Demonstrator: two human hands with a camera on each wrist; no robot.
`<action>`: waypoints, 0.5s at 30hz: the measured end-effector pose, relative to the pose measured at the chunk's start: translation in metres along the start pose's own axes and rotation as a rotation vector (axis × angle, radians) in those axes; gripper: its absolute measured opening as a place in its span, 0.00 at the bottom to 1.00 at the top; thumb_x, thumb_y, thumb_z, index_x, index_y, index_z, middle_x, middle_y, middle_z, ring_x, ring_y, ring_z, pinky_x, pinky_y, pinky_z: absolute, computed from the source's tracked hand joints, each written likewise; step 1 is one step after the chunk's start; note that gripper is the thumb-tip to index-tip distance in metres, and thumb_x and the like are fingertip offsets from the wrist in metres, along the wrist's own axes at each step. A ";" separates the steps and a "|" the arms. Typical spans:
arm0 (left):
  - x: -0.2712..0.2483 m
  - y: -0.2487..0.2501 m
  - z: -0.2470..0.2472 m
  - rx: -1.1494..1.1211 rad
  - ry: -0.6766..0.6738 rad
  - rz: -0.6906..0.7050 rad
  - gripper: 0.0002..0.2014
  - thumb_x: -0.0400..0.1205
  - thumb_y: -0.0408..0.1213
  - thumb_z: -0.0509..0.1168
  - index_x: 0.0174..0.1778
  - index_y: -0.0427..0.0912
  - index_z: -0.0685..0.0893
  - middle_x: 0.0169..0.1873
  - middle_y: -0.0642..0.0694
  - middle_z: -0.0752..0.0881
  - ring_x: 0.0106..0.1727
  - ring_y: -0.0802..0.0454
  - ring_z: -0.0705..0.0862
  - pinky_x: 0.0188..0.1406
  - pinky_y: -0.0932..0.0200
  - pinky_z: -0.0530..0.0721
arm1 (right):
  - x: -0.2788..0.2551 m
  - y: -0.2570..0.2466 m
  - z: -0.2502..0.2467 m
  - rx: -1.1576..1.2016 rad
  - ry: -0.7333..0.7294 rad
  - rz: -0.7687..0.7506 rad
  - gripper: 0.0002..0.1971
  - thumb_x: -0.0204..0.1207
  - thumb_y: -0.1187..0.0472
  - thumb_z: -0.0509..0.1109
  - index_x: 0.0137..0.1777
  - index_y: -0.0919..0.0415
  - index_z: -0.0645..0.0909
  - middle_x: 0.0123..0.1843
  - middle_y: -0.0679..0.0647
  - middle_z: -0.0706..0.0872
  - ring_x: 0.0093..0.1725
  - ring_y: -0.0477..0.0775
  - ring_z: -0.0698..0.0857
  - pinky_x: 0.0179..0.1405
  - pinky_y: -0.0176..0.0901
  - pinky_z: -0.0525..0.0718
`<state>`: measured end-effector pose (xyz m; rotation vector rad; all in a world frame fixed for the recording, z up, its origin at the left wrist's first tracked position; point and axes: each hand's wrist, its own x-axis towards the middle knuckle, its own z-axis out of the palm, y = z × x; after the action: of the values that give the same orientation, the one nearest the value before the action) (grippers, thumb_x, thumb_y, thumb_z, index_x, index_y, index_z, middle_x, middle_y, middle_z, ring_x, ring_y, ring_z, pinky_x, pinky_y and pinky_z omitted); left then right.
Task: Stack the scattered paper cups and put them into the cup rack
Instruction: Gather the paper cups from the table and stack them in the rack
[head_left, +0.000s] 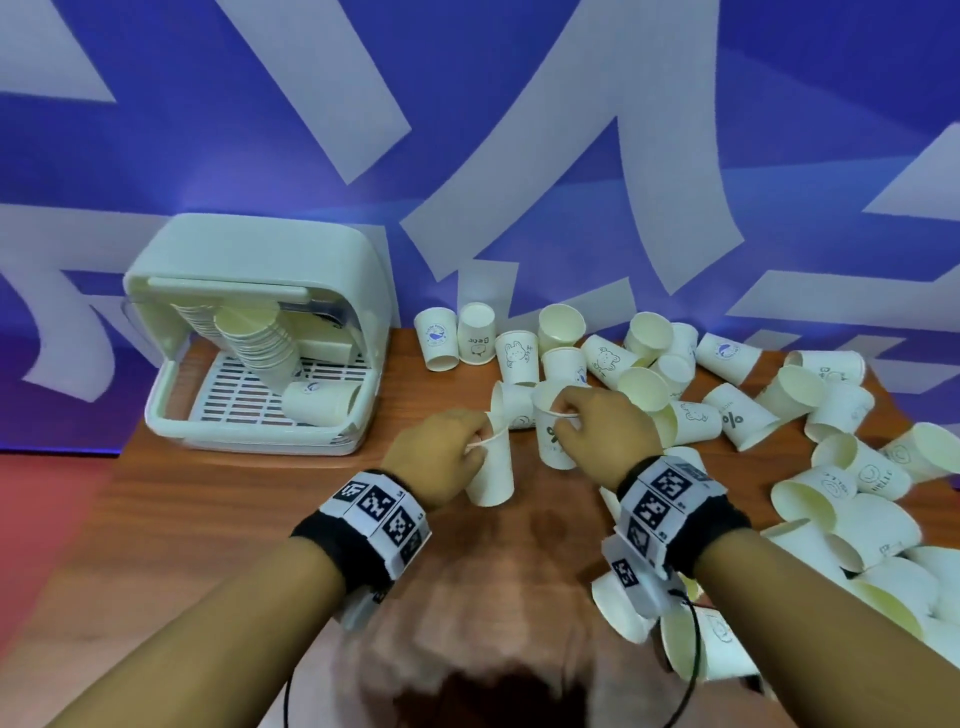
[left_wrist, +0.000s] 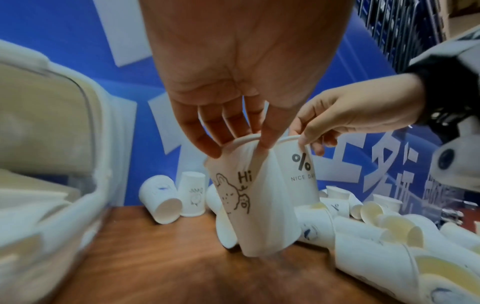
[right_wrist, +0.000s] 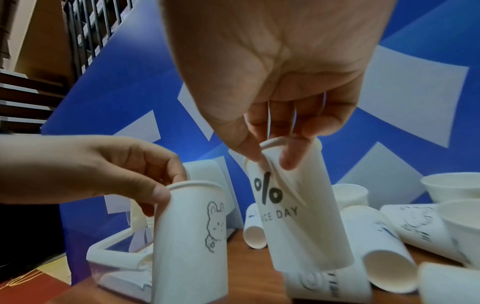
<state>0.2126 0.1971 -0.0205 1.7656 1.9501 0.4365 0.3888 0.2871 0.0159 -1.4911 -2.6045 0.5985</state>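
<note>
Over the tabletop (head_left: 218, 519), between rack and pile, I hold two cups by their rims: my left hand (head_left: 441, 457) pinches the rabbit cup (left_wrist: 257, 205), my right hand (head_left: 602, 431) pinches the percent cup (right_wrist: 298, 209). Next, as I judge it, one must drop squarely into the other. One cup rack (head_left: 249, 338) holds one leaning stack (head_left: 260, 338); loose cups (head_left: 831, 467), well over twenty, lie scattered right.

Bare table (head_left: 260, 519) front-left; scattered cups (head_left: 831, 467) crowding right; cup rack (head_left: 249, 332) rear-left.
</note>
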 end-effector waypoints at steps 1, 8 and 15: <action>-0.007 -0.006 -0.014 -0.001 0.023 0.000 0.08 0.80 0.39 0.62 0.54 0.47 0.80 0.52 0.50 0.82 0.53 0.49 0.80 0.53 0.50 0.80 | 0.001 -0.013 -0.001 0.004 0.011 -0.001 0.09 0.76 0.59 0.63 0.53 0.57 0.81 0.50 0.55 0.87 0.51 0.59 0.83 0.43 0.44 0.79; -0.064 -0.078 -0.091 -0.067 0.160 -0.002 0.09 0.80 0.37 0.63 0.54 0.45 0.83 0.50 0.47 0.84 0.53 0.47 0.81 0.52 0.50 0.79 | 0.001 -0.113 0.018 -0.010 -0.006 -0.002 0.08 0.75 0.57 0.63 0.51 0.51 0.81 0.52 0.48 0.86 0.52 0.53 0.83 0.43 0.41 0.76; -0.117 -0.168 -0.150 0.068 0.303 -0.055 0.08 0.79 0.38 0.66 0.52 0.48 0.86 0.49 0.50 0.86 0.56 0.48 0.81 0.46 0.54 0.78 | 0.006 -0.202 0.053 -0.009 -0.014 -0.032 0.07 0.74 0.59 0.63 0.48 0.53 0.82 0.49 0.50 0.86 0.49 0.54 0.83 0.43 0.44 0.79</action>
<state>-0.0026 0.0729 0.0312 1.7657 2.2384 0.6574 0.2079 0.1856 0.0420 -1.4500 -2.6393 0.5971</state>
